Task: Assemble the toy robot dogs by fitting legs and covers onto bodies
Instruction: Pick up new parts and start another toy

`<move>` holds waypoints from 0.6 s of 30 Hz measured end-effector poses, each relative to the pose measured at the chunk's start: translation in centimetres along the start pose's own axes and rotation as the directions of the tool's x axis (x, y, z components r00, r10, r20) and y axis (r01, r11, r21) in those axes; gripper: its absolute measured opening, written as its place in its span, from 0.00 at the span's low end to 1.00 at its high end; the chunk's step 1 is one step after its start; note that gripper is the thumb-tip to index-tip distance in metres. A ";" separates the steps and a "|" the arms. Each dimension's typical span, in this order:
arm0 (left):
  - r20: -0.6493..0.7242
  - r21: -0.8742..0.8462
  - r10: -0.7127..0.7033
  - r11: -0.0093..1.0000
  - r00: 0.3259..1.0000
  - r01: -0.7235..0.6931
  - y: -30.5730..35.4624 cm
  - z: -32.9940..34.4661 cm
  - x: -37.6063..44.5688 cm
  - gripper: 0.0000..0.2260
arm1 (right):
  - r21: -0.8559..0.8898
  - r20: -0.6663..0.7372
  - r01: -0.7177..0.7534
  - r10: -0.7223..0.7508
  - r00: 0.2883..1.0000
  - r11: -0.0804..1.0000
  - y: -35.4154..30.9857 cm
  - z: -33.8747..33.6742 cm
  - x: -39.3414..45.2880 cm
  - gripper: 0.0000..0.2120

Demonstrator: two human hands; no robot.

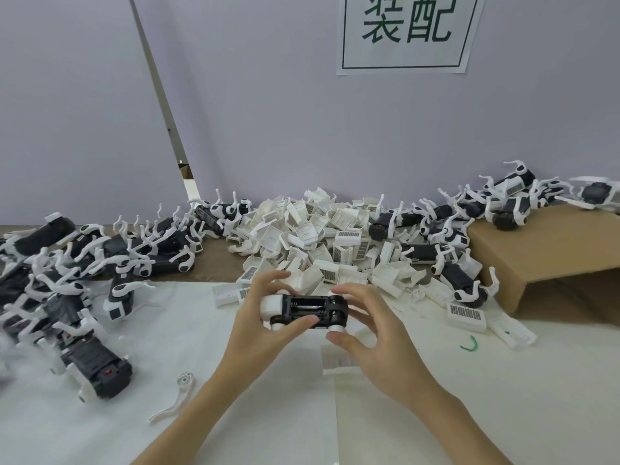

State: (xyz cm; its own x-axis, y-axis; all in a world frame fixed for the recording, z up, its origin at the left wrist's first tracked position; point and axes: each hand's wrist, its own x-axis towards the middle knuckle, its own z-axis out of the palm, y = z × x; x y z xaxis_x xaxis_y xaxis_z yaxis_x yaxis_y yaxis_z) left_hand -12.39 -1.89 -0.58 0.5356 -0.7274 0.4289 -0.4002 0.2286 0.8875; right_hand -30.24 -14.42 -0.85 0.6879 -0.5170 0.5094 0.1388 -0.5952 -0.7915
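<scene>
Black toy dog body [307,310], battery bay up, gripped above the white sheet [235,414] by left hand [265,317] and right hand [372,333], fingers curled on its ends. Behind, heaped white covers [322,236]; loose leg [174,399] near-left.

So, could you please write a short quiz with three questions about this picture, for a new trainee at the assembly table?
1. True or false: both hands hold one toy dog body above the table.
2. What lies nearest behind that body? A) the heap of white covers B) the cardboard box C) the green tie
3. Fill in: the single loose white leg lies on the white sheet on the side of the ___ hand.

Key
1. True: left hand and right hand both grip it.
2. A
3. left
</scene>
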 end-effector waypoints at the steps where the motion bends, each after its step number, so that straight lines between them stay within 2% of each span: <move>1: -0.070 0.047 0.021 0.999 0.997 -0.018 0.0 0.1 0.0 0.26 | 0.043 0.009 -0.027 0.027 1.000 0.999 -0.1 0.0 0.0 0.27; 3: -0.176 0.022 0.020 1.000 0.984 -0.016 0.4 0.2 0.0 0.22 | 0.102 0.026 -0.081 0.078 0.997 0.991 -0.2 0.0 0.2 0.33; 5: -0.257 -0.066 -0.043 0.997 0.965 0.027 0.9 0.4 0.2 0.21 | 0.061 0.054 -0.144 0.141 0.989 0.988 0.0 0.0 0.3 0.41; 7: -0.322 -0.166 -0.123 0.983 0.939 0.071 1.2 0.3 0.6 0.21 | -0.126 0.102 -0.171 0.184 0.978 0.977 0.4 -0.3 0.2 0.42; 10: -0.369 -0.208 -0.171 0.973 0.914 0.099 1.0 -0.5 1.0 0.21 | -0.507 0.229 -0.039 0.178 0.957 0.861 1.6 -0.6 0.1 0.35; 12: -0.381 -0.190 -0.175 0.976 0.908 0.109 0.9 -0.9 1.1 0.19 | -0.590 0.255 0.000 0.187 0.949 0.808 2.0 -0.5 0.3 0.29; 15: -0.390 -0.189 -0.194 0.974 0.900 0.128 0.9 -0.9 1.1 0.18 | -0.541 0.193 -0.058 0.191 0.962 0.839 2.0 -0.6 0.4 0.24; 18: -0.365 -0.190 -0.201 0.972 0.909 0.139 0.9 -0.6 1.0 0.18 | -0.383 0.005 -0.166 0.181 0.983 0.909 1.6 -1.0 0.4 0.23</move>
State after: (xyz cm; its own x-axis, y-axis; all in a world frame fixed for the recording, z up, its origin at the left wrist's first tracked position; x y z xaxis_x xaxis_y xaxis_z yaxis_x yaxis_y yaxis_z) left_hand -11.71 -2.02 0.77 0.8389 -0.4712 0.2726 -0.1733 0.2436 0.9543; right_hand -30.50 -16.16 -1.55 0.7053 -0.6132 0.3558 -0.2606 -0.6910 -0.6743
